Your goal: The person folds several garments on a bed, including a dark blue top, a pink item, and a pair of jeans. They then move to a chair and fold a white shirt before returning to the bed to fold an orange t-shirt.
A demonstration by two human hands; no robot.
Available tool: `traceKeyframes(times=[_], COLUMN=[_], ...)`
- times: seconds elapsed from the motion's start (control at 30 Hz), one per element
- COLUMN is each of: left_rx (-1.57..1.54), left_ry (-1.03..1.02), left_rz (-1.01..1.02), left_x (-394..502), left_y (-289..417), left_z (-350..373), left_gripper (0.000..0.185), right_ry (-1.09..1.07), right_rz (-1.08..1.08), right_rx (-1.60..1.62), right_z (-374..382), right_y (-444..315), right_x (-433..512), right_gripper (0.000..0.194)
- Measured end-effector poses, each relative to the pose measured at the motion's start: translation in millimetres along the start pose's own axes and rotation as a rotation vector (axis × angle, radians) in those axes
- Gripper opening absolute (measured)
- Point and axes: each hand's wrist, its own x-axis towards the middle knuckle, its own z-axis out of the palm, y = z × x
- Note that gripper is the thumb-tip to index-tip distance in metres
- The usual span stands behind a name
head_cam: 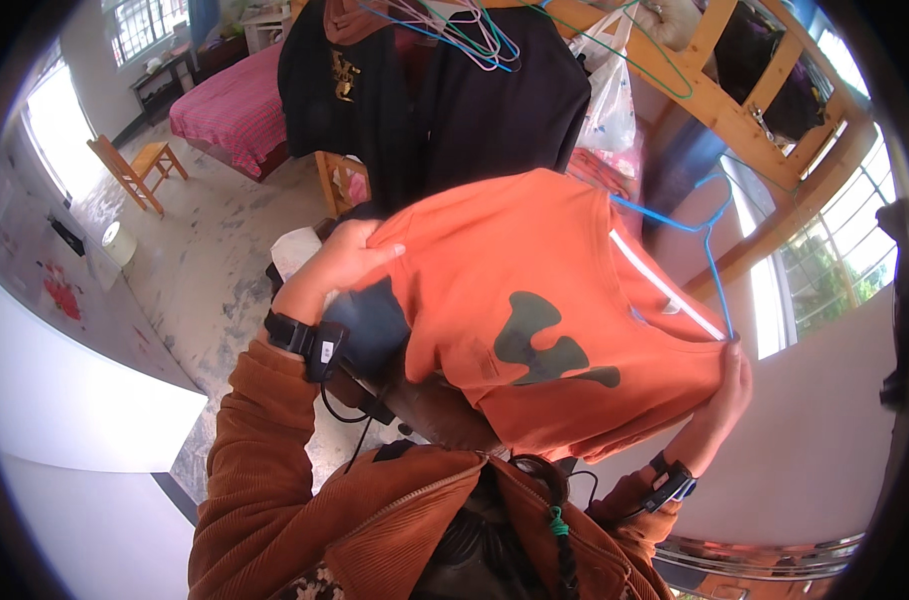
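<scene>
An orange T-shirt (pixel 469 225) with a dark green printed shape is spread before me, tilted, its neck towards the right. A blue hanger (pixel 713 225) sits inside the neck opening, its hook and part of both arms showing outside the cloth. My left hand (pixel 360 255) grips the shirt by a sleeve, thumb on top. At the opposite shoulder, my right hand (pixel 728 386) pinches the fabric close to the hanger's arm. The hanger's ends inside the shirt are hidden.
Dark garments (pixel 492 97) hang ahead, with several hangers (pixel 469 37) above them. A wooden bunk-bed frame (pixel 694 71) holds a plastic bag (pixel 608 112) and a green hanger. At the left are a wooden chair (pixel 143 169), a bed with a checked cover (pixel 237 105) and a white bucket (pixel 119 244).
</scene>
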Motion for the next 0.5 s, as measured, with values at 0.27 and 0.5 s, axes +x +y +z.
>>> traceKeyframes(times=[0.27, 0.5], left_rx=[-0.401, 0.199], left_ry=[0.08, -0.171], left_rz=[-0.03, -0.088], left_x=[-3, 0], left_y=[5, -6], left_z=[9, -10], left_gripper=[0.033, 0.039], right_ry=[0.047, 0.124], right_rz=[0.062, 0.086], right_rx=[0.018, 0.045], right_z=[2, -16], right_y=[5, 15], right_x=[-7, -1], right_gripper=[0.028, 0.028])
